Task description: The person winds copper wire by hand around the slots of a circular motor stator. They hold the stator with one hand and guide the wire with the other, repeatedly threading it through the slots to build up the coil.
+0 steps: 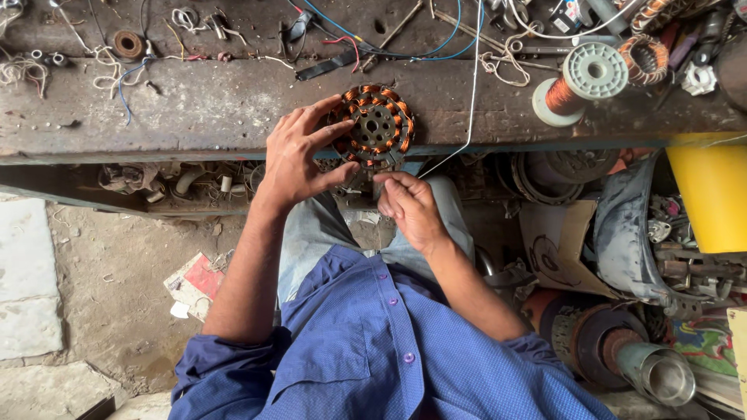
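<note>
The left hand (298, 155) grips a round stator (373, 126) wound with copper coils, holding it at the near edge of the workbench (202, 109). Just below the stator, the right hand (410, 206) is pinched closed, though what it pinches I cannot tell.

Blue shirt, purple buttons, sleeves rolled up, pale jeans

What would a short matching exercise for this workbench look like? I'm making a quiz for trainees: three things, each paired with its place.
Things:
1. stator
2. wire spool
3. yellow container

Places:
A. right edge, below the bench
B. bench edge, held by the left hand
C. bench top, right of the stator

Pairs: 1-B, 2-C, 3-A
</note>
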